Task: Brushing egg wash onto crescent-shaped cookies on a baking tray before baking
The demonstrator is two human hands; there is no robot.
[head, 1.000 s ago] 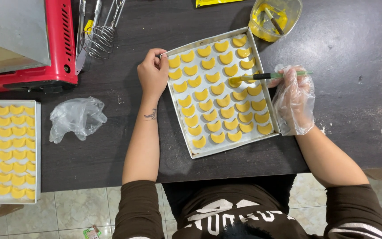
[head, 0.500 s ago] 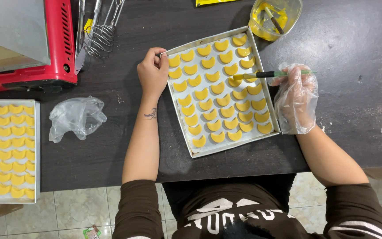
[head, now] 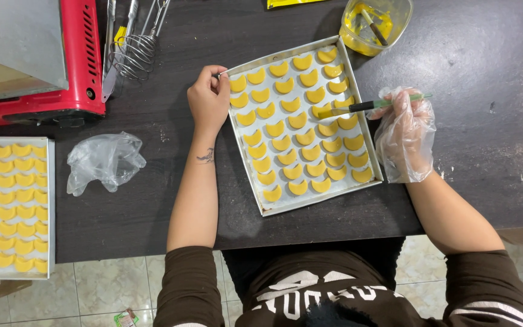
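Observation:
A metal baking tray (head: pixel 250 181) lies on the dark table, filled with several yellow crescent-shaped cookies (head: pixel 292 172). My left hand (head: pixel 208 97), bare, grips the tray's upper left corner. In a clear plastic glove, my right hand (head: pixel 404 133) holds a small brush (head: pixel 364 106) with a green and black handle. The brush tip rests on a cookie near the tray's upper right part.
A clear tub of yellow glaze (head: pixel 373 24) with a stick in it stands beyond the tray. A crumpled plastic glove (head: pixel 104 160) lies left of my arm. A second tray of cookies (head: pixel 7 206) sits at the far left, below a red oven (head: pixel 83 60) and a whisk (head: pixel 134 54).
The brush tip has shifted slightly over the cookies in the tray's upper right. My left hand has stayed on the tray corner.

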